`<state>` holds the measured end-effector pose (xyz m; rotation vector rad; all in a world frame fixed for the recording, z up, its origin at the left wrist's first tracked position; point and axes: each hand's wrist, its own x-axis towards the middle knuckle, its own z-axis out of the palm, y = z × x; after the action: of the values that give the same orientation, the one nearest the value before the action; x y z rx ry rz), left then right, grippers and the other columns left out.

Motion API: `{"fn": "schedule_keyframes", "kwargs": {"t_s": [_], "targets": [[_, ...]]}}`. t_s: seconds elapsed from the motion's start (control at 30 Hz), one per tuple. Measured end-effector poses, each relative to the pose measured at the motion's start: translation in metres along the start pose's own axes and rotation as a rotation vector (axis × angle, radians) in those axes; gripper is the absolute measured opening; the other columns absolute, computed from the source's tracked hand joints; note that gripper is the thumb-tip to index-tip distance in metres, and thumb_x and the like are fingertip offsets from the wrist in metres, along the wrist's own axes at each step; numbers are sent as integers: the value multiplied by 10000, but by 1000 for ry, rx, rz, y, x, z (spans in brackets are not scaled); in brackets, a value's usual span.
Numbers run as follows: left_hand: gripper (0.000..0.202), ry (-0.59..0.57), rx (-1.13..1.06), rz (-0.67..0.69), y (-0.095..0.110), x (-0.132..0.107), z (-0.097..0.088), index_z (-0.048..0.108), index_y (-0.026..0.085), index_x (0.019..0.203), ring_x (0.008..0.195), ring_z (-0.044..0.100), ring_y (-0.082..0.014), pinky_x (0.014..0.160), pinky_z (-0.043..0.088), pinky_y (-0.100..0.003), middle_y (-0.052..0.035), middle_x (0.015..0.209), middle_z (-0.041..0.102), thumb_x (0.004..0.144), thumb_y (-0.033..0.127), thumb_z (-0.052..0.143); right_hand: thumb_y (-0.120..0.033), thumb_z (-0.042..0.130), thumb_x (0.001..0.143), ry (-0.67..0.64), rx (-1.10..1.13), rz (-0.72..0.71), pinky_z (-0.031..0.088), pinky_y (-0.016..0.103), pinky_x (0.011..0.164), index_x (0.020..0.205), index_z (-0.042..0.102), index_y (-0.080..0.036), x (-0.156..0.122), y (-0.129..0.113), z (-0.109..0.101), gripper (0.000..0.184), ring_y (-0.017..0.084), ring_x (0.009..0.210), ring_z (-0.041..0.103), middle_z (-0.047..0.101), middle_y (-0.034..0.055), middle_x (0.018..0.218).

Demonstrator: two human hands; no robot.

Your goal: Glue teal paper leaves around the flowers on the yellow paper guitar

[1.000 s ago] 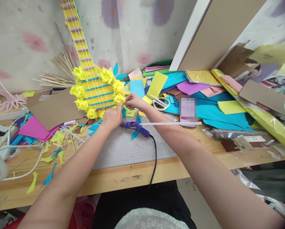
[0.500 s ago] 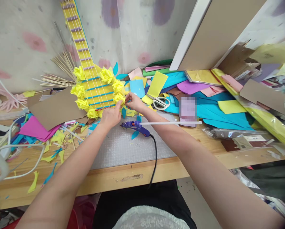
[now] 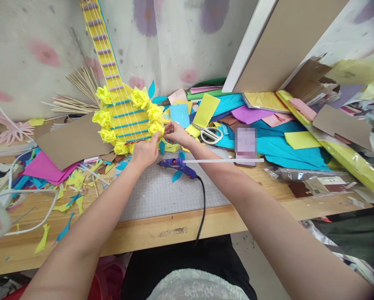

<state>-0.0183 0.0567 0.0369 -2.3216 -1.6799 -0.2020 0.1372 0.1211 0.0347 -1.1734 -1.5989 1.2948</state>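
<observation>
A yellow paper guitar (image 3: 124,118) leans against the wall, its body ringed with crumpled yellow paper flowers. My left hand (image 3: 146,152) rests at the guitar's lower right edge, fingers pressed against it. My right hand (image 3: 176,132) pinches a yellow paper flower (image 3: 157,128) at that same corner. Just in front of both hands, a purple hot glue gun (image 3: 179,166) lies on the grey cutting mat (image 3: 161,193) with a long white glue stick (image 3: 224,161) poking out to the right.
White-handled scissors (image 3: 212,134) lie among coloured paper sheets (image 3: 237,112) at the right. Brown cardboard (image 3: 71,141), wooden skewers (image 3: 77,93) and paper scraps (image 3: 71,187) cover the left. A large board (image 3: 277,46) leans at the back right. The glue gun's black cord (image 3: 202,208) hangs over the table edge.
Both hands have shifted slightly up and left, closer to the guitar's lower right flower. Nothing else has moved.
</observation>
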Motion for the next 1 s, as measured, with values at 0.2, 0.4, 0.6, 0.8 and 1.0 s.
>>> {"fn": "schedule_keyframes", "kwargs": {"t_s": [0.2,0.4,0.6,0.8,1.0], "targets": [[580,-21,23,-14,3,-2,2,362,109,1421,789,664,-237,653,454,-291,-141,832,692,859,253,378,-85,557,663,0,14,-17,389,179,420,830,396,-206,4,4,0,261,81,496,518,517,-79,613],[570,-45,-29,-52,7,-2,-2,374,119,1419,784,662,-248,676,455,-319,-155,865,691,866,255,381,-83,553,670,-15,4,20,377,179,414,817,394,-209,5,1,0,250,89,486,509,492,-83,567],[579,-53,-15,-64,7,0,-2,364,123,1425,788,663,-251,673,451,-318,-148,854,691,859,243,380,-87,552,684,-15,10,23,370,180,413,814,399,-205,3,-2,-1,233,90,483,504,489,-77,572],[591,-39,-33,-48,5,0,2,369,134,1425,797,663,-250,675,456,-322,-144,874,692,841,224,384,-56,544,647,12,-56,-76,390,191,428,839,386,-215,3,6,-1,295,75,491,509,550,-60,730],[589,-15,-14,-31,3,0,3,373,141,1424,777,658,-230,672,459,-302,-141,851,697,843,239,387,-109,583,660,72,-152,-176,472,228,576,853,400,-223,9,16,2,289,103,628,563,563,-54,748]]}}
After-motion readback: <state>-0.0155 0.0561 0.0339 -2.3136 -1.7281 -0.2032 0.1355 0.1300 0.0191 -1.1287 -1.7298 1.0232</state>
